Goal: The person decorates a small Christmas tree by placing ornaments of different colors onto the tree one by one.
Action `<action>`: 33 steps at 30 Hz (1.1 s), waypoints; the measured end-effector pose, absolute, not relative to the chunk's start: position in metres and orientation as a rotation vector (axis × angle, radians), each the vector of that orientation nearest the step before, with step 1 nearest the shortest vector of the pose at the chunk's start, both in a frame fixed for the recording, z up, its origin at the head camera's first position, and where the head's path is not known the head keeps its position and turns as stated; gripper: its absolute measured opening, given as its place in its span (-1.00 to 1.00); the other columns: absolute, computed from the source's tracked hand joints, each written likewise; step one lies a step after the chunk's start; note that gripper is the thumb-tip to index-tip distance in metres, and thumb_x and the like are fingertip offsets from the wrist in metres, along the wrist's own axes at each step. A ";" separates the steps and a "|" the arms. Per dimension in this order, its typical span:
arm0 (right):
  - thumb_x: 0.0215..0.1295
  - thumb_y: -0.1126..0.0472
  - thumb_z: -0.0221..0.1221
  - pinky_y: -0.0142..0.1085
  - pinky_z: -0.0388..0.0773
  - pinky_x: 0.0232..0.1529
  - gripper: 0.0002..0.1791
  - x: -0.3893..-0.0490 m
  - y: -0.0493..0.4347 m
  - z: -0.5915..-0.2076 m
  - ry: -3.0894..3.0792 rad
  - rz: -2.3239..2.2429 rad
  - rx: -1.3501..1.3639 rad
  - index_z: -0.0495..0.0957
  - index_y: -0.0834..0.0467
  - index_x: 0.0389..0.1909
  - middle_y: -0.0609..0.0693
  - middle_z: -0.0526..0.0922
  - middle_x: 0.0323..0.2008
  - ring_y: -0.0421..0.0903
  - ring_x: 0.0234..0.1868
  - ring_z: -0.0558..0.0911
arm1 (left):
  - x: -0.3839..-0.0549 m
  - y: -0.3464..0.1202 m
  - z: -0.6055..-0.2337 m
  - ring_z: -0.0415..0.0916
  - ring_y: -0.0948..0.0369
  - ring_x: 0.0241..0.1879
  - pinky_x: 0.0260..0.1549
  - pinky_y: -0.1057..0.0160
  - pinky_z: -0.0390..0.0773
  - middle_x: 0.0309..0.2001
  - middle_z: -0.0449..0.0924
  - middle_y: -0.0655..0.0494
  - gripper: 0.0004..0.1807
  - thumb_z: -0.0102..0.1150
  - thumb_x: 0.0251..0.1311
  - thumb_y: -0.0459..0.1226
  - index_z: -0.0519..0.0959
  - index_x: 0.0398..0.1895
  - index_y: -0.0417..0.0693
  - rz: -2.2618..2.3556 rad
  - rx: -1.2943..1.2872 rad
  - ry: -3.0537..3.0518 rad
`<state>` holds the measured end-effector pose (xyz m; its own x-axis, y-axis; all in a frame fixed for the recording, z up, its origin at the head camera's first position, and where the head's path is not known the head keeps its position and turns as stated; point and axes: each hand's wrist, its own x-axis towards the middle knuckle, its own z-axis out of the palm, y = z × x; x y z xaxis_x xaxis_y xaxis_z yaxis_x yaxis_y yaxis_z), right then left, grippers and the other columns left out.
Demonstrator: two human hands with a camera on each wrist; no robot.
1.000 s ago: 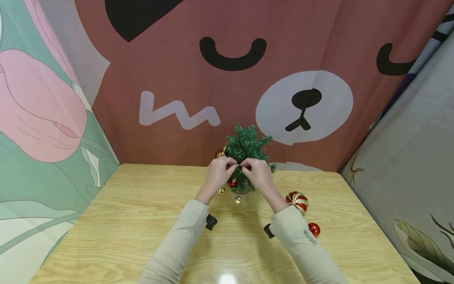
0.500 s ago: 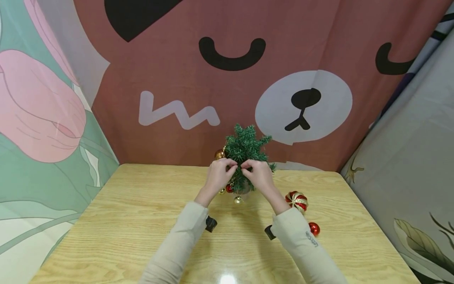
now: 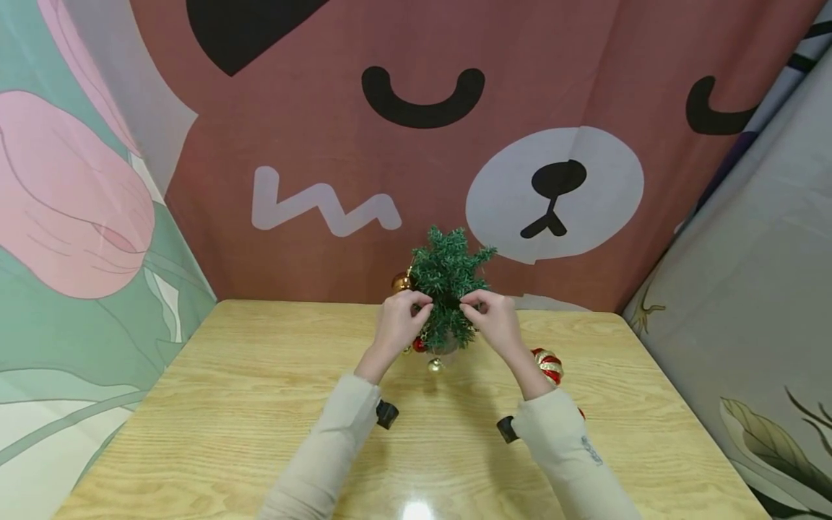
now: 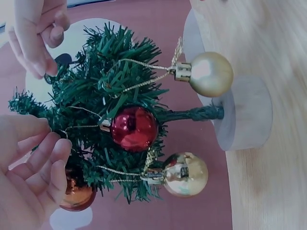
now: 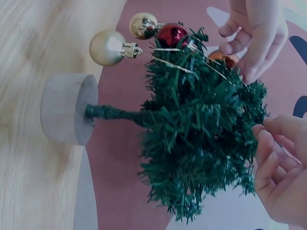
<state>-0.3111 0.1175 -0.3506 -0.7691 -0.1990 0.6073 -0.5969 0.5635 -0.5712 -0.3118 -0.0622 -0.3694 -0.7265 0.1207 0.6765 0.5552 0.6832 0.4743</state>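
Observation:
A small green Christmas tree (image 3: 448,267) stands on a round pale base (image 4: 247,115). My left hand (image 3: 396,318) is at its left side, fingertips against the needles near the end of a gold cord; whether they pinch anything is unclear. My right hand (image 3: 497,321) is at the right side, its loosely bent fingers (image 5: 268,158) beside the branch tips, no ornament between them. A shiny red ball (image 4: 134,128) hangs from its cord in the tree. Near it hang a matte gold ball (image 4: 211,74), a shiny gold ball (image 4: 186,175) and a copper-orange ball (image 4: 76,194).
A red-and-gold striped ball (image 3: 549,366) lies on the wooden table (image 3: 260,412), right of the tree. Another red ball (image 3: 581,414) is mostly hidden by the right sleeve (image 3: 565,440). Behind the table hangs a printed brown curtain (image 3: 325,144).
My right hand has moved away to the right from my left hand, which has stayed nearly in place. The red ball has dropped slightly lower on the tree.

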 end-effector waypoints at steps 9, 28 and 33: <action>0.10 0.41 0.23 -0.45 0.28 -0.74 -0.92 -0.303 0.139 -0.353 -2.278 1.224 0.606 0.63 0.36 -0.38 0.15 0.62 -0.60 -0.23 -0.79 0.41 | -0.305 -0.057 -0.368 0.42 0.27 -0.65 -0.69 0.41 0.34 -0.41 0.63 0.06 -0.92 0.24 0.08 -0.35 0.67 -0.38 -0.16 -0.963 -0.517 -2.267; 0.11 0.42 0.22 -0.44 0.33 -0.79 -0.89 -0.280 0.175 -0.368 -2.297 1.395 0.461 0.62 0.40 -0.35 0.25 0.63 -0.49 -0.17 -0.76 0.48 | -0.300 -0.045 -0.372 0.39 0.32 -0.68 -0.69 0.48 0.31 -0.51 0.60 0.12 -0.86 0.33 0.01 -0.26 0.71 -0.38 -0.13 -0.869 -0.624 -2.237; 0.09 0.49 0.21 -0.43 0.37 -0.75 -0.91 -0.269 0.182 -0.369 -2.279 1.449 0.475 0.59 0.48 -0.38 0.23 0.61 -0.53 -0.29 -0.77 0.44 | -0.300 -0.043 -0.372 0.24 0.38 -0.76 -0.75 0.48 0.20 -0.56 0.57 0.14 -0.83 0.33 0.00 -0.24 0.70 -0.34 -0.13 -0.823 -0.627 -2.282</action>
<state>-0.2688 0.1824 -0.3686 -0.8635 -0.0709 0.4994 -0.4823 0.4056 -0.7764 -0.3002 -0.0426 -0.3724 -0.6913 0.2161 0.6895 0.6064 0.6925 0.3909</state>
